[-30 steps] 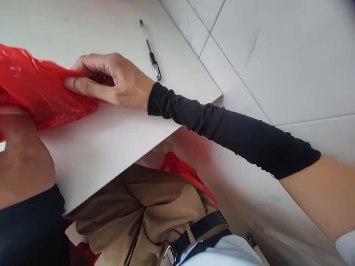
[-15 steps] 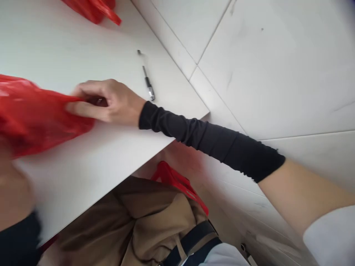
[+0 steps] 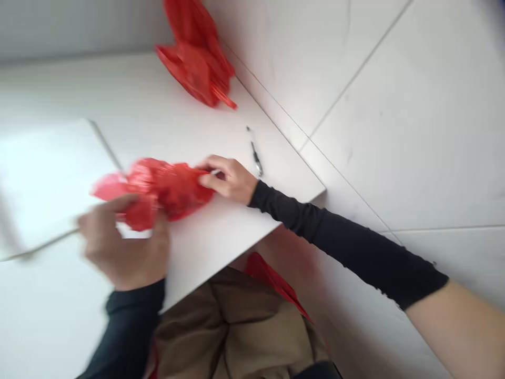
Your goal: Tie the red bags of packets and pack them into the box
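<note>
A crumpled red plastic bag (image 3: 177,192) lies on the white table between my two hands. My right hand (image 3: 226,176) pinches its right end between thumb and fingers. At the bag's left end is my left hand (image 3: 126,237), blurred by motion, with thumb and index finger curved toward the plastic. Whether those fingers grip the bag or only touch it is smeared. What the bag contains, if anything, cannot be made out. An uncapped pen (image 3: 256,159) rests on the table just beyond my right hand.
Another red plastic bag (image 3: 201,68) stands at the far corner against the tiled wall (image 3: 394,131). A flat white panel or sheet (image 3: 51,173) lies on the table (image 3: 205,252) at left. Something red (image 3: 272,279) sits below the table edge beside my lap.
The view has shifted up and left, bringing more of the far bag and the table into sight. My left hand now shows more fully at the red bag; my right still holds its end.
</note>
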{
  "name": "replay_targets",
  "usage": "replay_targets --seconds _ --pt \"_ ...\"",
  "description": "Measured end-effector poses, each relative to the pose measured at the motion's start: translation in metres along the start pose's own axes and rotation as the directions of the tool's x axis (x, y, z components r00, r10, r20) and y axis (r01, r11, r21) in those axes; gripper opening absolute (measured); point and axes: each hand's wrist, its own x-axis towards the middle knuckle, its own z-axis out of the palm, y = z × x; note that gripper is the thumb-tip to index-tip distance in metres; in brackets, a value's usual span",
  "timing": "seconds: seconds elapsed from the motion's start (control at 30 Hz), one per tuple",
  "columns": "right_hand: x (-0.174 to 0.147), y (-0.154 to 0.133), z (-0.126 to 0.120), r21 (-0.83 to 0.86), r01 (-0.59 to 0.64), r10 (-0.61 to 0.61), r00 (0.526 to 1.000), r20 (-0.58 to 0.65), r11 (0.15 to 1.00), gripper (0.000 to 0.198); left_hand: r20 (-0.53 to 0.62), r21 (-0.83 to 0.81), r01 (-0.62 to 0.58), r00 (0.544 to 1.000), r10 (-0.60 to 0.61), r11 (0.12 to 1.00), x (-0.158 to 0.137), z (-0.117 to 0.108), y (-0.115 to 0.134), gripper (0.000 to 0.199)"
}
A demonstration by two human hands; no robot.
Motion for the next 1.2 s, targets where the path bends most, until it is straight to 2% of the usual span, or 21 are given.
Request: replay_targets --seconds 0.1,0.17,0.23,0.3,0.4,0.5,0.67,0.8,0.93,1.0,1.07,1.2 --pt "-0.002 -0.01 0.009 0.052 -0.013 0.014 1.0 -0.018 0.999 0.023 -0.064 0.156 -0.267 0.958 0.279 0.951 0.011 -0.014 0.002 0.024" --pt "-0.007 -0.014 0.018 -0.019 0.007 -0.008 0.999 -0.038 1.0 0.029 -0.056 0.171 -0.308 0.945 0.322 0.936 0.012 -0.017 0.002 0.022" --pt "-0.013 -0.017 0.028 -0.097 0.034 -0.043 0.995 -0.09 0.995 0.025 -0.076 0.15 -0.274 0.955 0.287 0.95 0.009 -0.021 0.002 0.028" --pt "-0.021 -0.019 0.036 -0.129 0.05 -0.07 0.985 -0.155 0.99 0.02 -0.088 0.125 -0.225 0.967 0.237 0.966 0.002 -0.026 0.003 0.044" --pt "-0.031 -0.022 0.044 -0.124 0.048 -0.073 0.977 -0.201 0.991 0.019 0.016 0.156 -0.212 0.977 0.212 0.965 -0.01 -0.036 0.005 0.062" --pt "-0.037 -0.024 0.049 -0.111 0.03 -0.052 0.979 -0.198 0.993 0.021 0.145 0.206 -0.232 0.968 0.205 0.951 -0.019 -0.043 0.004 0.054" --pt "-0.044 -0.026 0.053 -0.107 -0.011 -0.009 0.982 -0.188 0.994 0.023 0.112 0.17 -0.149 0.985 0.131 0.974 -0.028 -0.054 0.001 0.041" --pt "-0.055 -0.036 0.053 -0.101 -0.01 -0.007 0.987 -0.161 0.995 0.026 0.104 0.159 -0.155 0.985 0.139 0.975 -0.037 -0.07 0.003 0.051" --pt "-0.062 -0.054 0.053 -0.124 0.01 -0.024 0.993 -0.114 0.992 0.028 0.165 0.08 -0.198 0.969 0.183 0.977 -0.047 -0.083 0.006 0.068" --pt "-0.06 -0.061 0.053 -0.169 0.01 -0.027 0.995 -0.096 0.986 0.026 0.176 0.05 -0.203 0.966 0.191 0.978 -0.047 -0.087 0.007 0.064" --pt "-0.057 -0.065 0.052 -0.194 0.008 -0.023 0.997 -0.079 0.981 0.023 0.179 0.046 -0.201 0.965 0.19 0.979 -0.047 -0.091 0.008 0.053" --pt "-0.054 -0.066 0.045 -0.156 -0.008 -0.001 0.998 -0.056 0.988 0.019 0.184 0.078 -0.162 0.972 0.145 0.984 -0.045 -0.1 0.009 0.032"
